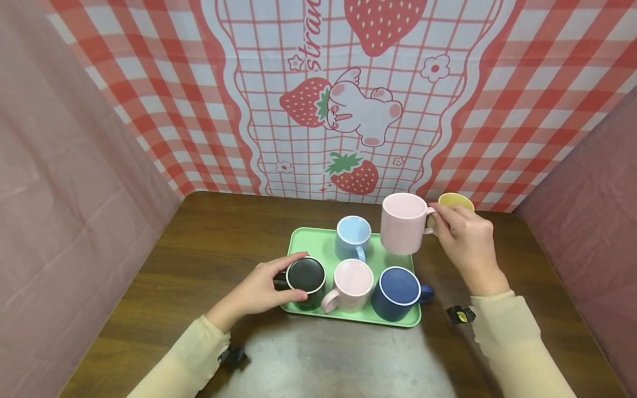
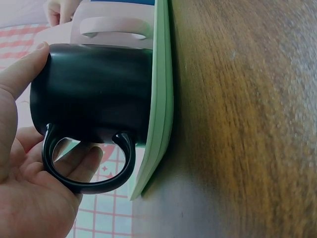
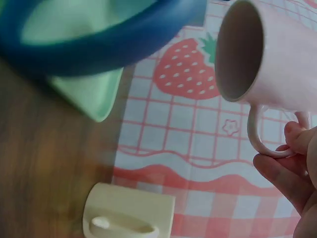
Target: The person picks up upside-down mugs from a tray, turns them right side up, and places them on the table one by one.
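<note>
On the light green tray (image 1: 325, 243), my left hand (image 1: 259, 284) holds a black mug (image 1: 306, 275) at the front left corner, thumb and fingers spread around its sides. The mug's handle (image 2: 89, 186) lies against the palm side. My right hand (image 1: 465, 235) pinches the handle of a pink mug (image 1: 402, 224), which hangs raised above the back right of the tray. A second pink mug (image 1: 354, 284) stands front middle on the tray, between the black one and a dark blue mug (image 1: 396, 293). Behind it is a light blue mug (image 1: 353, 235).
A yellow mug (image 1: 456, 200) stands on the wooden table (image 1: 199, 237) beyond the tray's right side, partly hidden by my right hand. Behind the table hangs a strawberry-print cloth (image 1: 348, 138). Pink drapes (image 1: 74, 166) flank both sides.
</note>
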Demonstrator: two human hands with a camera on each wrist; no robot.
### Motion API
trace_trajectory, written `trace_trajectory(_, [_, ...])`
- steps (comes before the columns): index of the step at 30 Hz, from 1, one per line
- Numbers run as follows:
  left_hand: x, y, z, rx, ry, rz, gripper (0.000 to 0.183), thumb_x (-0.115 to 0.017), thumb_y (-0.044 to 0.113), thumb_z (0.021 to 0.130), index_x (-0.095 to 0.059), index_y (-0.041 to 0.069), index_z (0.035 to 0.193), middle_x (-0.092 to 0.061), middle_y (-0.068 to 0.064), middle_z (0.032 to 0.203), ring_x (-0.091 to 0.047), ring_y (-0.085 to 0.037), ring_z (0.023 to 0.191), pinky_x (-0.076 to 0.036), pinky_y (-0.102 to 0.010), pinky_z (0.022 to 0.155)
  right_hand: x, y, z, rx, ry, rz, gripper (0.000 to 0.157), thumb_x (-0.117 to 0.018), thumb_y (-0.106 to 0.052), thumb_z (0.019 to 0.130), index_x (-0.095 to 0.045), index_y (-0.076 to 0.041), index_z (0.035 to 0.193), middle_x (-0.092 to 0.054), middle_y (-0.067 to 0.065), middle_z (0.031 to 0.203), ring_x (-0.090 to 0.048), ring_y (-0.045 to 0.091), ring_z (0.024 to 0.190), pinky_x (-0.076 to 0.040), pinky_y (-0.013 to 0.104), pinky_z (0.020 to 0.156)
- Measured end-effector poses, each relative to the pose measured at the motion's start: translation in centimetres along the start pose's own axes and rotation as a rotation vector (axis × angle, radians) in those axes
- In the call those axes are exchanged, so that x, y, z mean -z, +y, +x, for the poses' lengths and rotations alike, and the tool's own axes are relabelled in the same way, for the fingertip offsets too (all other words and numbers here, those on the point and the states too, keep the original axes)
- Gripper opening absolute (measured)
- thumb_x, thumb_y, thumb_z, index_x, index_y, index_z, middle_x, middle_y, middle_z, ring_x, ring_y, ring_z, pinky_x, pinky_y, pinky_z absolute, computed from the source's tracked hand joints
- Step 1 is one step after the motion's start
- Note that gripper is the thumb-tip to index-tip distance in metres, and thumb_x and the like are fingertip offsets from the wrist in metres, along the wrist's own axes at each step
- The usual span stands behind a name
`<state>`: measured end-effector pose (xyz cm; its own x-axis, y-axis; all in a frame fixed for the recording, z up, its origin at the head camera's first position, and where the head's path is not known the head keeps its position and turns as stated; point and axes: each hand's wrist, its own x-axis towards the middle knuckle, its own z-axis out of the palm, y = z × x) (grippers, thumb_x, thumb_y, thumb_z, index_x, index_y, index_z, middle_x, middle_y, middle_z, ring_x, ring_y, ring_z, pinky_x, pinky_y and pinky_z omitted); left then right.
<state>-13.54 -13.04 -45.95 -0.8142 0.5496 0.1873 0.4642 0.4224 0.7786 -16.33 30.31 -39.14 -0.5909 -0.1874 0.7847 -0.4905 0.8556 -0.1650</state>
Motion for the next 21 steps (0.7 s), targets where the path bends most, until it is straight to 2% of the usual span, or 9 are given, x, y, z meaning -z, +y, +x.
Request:
trace_trajectory(4, [0.0, 0.0, 0.0, 0.003, 0.000, -0.001, 0.081, -0.095, 0.031, 0.088, -0.059, 0.019, 0.159, -0.073, -0.004, 0.140, -0.071, -0.017, 0.116, -0.057, -0.041, 0.103, 0.1, -0.8, 0.5, -0.068, 0.037, 0.017, 0.028, -0.088, 0.004, 0.088, -0.080, 0.010, 0.115, -0.077, 0.028, 0.098, -0.076, 0.047, 0.086, -0.063, 0.062, 0.078])
trace_trajectory(8, [0.0, 0.1, 0.0, 0.001, 0.001, -0.002, 0.080, -0.095, 0.031, 0.088, -0.059, 0.018, 0.159, -0.074, -0.004, 0.138, -0.071, -0.017, 0.115, -0.057, -0.041, 0.103, -0.3, -1.7, 0.9, -0.123, 0.066, 0.049, 0.021, -0.085, 0.003, 0.092, -0.080, 0.011, 0.111, -0.078, 0.029, 0.096, -0.076, 0.045, 0.083, -0.062, 0.059, 0.074])
trace_trajectory(10, [0.0, 0.0, 0.0, -0.003, 0.005, -0.001, 0.080, -0.095, 0.030, 0.088, -0.059, 0.018, 0.159, -0.074, -0.005, 0.138, -0.071, -0.017, 0.116, -0.057, -0.041, 0.103, -0.6, -2.1, 1.0, -0.140, 0.075, 0.061, 0.018, -0.083, 0.003, 0.093, -0.081, 0.011, 0.109, -0.078, 0.028, 0.093, -0.075, 0.042, 0.077, -0.062, 0.051, 0.070])
trace_trajectory(12, [0.0, 0.0, 0.0, -0.005, 0.007, 0.001, 0.080, -0.095, 0.030, 0.088, -0.059, 0.018, 0.159, -0.074, -0.005, 0.139, -0.071, -0.017, 0.116, -0.057, -0.042, 0.104, -0.9, -2.6, 1.1, -0.161, 0.083, 0.077, 0.015, -0.081, 0.004, 0.093, -0.082, 0.010, 0.107, -0.078, 0.027, 0.090, -0.072, 0.039, 0.072, -0.058, 0.035, 0.067])
trace_trajectory(14, [0.0, 0.0, 0.0, -0.005, 0.008, 0.003, 0.080, -0.095, 0.030, 0.088, -0.059, 0.018, 0.159, -0.074, -0.005, 0.139, -0.071, -0.017, 0.117, -0.057, -0.042, 0.104, -1.2, -3.2, 1.0, -0.202, 0.085, 0.104, 0.013, -0.079, 0.005, 0.093, -0.083, 0.009, 0.105, -0.078, 0.025, 0.087, -0.071, 0.037, 0.069, -0.050, 0.018, 0.067])
trace_trajectory(17, [0.0, 0.0, 0.0, -0.006, 0.007, 0.007, 0.081, -0.095, 0.030, 0.088, -0.059, 0.018, 0.159, -0.073, -0.005, 0.140, -0.071, -0.017, 0.118, -0.056, -0.042, 0.105, -1.3, -4.1, 1.0, -0.296, 0.063, 0.158, 0.012, -0.077, 0.005, 0.095, -0.084, 0.007, 0.103, -0.078, 0.024, 0.083, -0.072, 0.035, 0.066, -0.038, 0.001, 0.069])
trace_trajectory(19, [0.0, 0.0, 0.0, -0.008, 0.007, 0.009, 0.081, -0.095, 0.030, 0.087, -0.059, 0.016, 0.158, -0.073, -0.005, 0.141, -0.071, -0.018, 0.119, -0.056, -0.043, 0.105, -1.4, -4.8, 1.0, -0.386, 0.024, 0.213, 0.011, -0.076, 0.003, 0.097, -0.084, 0.007, 0.104, -0.078, 0.023, 0.083, -0.074, 0.024, 0.065, -0.040, -0.002, 0.070])
trace_trajectory(21, [0.0, 0.1, 0.0, -0.012, 0.007, 0.011, 0.081, -0.095, 0.029, 0.087, -0.059, 0.014, 0.158, -0.073, -0.006, 0.140, -0.071, -0.019, 0.119, -0.057, -0.044, 0.105, -1.4, -5.4, 1.0, -0.480, -0.032, 0.304, 0.013, -0.075, 0.002, 0.099, -0.083, 0.007, 0.107, -0.078, 0.025, 0.084, -0.073, 0.010, 0.063, -0.048, 0.002, 0.066])
